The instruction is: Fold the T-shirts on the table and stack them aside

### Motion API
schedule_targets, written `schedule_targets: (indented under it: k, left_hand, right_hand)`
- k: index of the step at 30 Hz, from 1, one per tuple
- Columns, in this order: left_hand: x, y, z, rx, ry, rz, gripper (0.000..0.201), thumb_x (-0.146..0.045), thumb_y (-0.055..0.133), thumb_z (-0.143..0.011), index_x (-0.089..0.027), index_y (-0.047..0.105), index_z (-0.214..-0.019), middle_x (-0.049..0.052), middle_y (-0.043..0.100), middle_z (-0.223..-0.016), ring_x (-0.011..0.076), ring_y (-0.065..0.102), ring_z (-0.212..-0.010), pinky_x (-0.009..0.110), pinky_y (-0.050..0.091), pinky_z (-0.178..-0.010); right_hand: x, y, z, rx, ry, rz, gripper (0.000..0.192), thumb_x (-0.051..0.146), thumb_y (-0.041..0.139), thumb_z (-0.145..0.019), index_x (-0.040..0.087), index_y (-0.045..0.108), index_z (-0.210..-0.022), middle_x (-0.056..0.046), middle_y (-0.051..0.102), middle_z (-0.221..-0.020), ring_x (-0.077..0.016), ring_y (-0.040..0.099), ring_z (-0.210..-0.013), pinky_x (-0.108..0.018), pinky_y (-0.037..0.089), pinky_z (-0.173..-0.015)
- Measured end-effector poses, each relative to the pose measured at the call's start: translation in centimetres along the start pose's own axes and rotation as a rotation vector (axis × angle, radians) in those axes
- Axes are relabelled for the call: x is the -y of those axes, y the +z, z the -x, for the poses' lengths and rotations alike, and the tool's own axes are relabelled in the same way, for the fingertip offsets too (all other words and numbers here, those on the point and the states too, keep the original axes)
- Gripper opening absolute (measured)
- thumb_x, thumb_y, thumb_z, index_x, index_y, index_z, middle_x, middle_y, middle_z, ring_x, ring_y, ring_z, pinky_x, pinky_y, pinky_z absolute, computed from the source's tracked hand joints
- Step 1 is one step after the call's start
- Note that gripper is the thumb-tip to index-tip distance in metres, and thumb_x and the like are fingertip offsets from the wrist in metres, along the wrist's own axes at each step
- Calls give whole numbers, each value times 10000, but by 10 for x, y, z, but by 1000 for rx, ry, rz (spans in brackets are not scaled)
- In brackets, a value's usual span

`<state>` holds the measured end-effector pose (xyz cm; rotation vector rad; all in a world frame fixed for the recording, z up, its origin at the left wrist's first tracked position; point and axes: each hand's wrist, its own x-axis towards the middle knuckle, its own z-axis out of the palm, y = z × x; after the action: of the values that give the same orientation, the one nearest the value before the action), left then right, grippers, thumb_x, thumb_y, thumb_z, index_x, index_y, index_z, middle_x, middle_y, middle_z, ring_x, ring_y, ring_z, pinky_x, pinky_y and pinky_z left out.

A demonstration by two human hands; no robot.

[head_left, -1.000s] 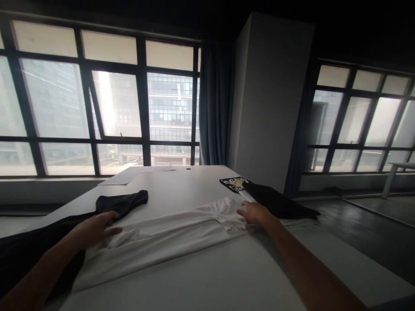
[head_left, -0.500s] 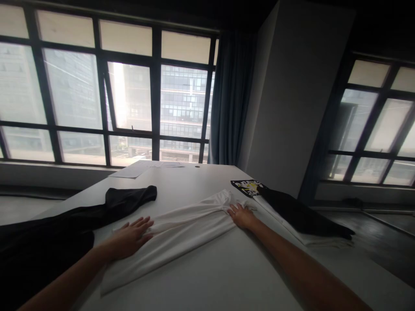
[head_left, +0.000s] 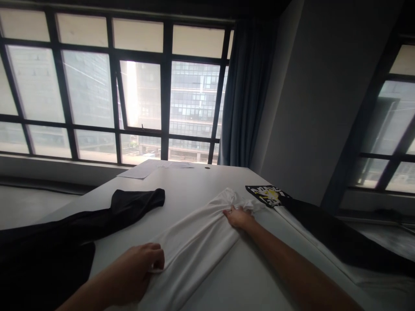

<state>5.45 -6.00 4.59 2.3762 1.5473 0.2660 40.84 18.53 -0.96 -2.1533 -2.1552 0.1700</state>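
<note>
The left hand (head_left: 142, 265) pinches the near edge of the white garment (head_left: 194, 242) lying lengthwise on the table (head_left: 191, 181), the right hand (head_left: 238, 217) clutches its bunched far end, and beyond lie papers (head_left: 145, 169).

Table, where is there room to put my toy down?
The table is bare between the black cloth, the white shirt and the papers by the window. It is bare too between both forearms. It is crowded around the right hand, by the printed shirt.
</note>
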Motion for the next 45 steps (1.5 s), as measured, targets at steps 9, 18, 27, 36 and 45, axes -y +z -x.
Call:
schedule_targets:
  k: [9,18,27,36,45]
  left_hand:
    - [-25,3,0,-7,191,99,345,-111,545,-702,-303,684,-953,7,734,-985,188,667,-935,284,492,-870]
    - [-19,2,-9,30,232,127,529,-551,674,-793,-301,628,-1257,59,555,-1434,322,473,-1338,490,335,-1147]
    - [-42,26,-9,36,333,85,635,-585,708,-747,-302,615,-1308,91,539,-1443,369,487,-1284,534,429,-1060]
    - [-73,11,-22,249,485,305,369,-321,721,-782,-280,699,-1148,45,640,-1334,249,592,-1203,410,423,-1074]
    - [-62,38,-39,-28,439,100,230,-221,606,-846,-286,729,-1029,38,663,-1279,238,581,-1201,414,423,-1065]
  right_hand:
    - [26,-4,-54,-19,-98,79,702,632,245,-962,221,330,-1524,-187,319,-1552,-366,330,-1396,-514,225,-1111]
    - [77,-23,-19,-310,-271,100,505,417,277,-1011,99,615,-1212,-218,610,-1240,-318,579,-1107,-442,340,-990]
    - [66,-31,157,-115,-581,-74,457,449,445,-958,166,607,-1279,-137,602,-1314,-263,575,-1169,-372,391,-1010]
    - [-7,-56,196,62,-475,143,386,176,525,-866,208,660,-1226,-109,639,-1285,-282,645,-1083,-378,468,-938]
    - [-31,-62,215,169,-641,-204,587,32,616,-652,230,704,-1198,-83,536,-1424,-258,526,-1283,-333,383,-1095]
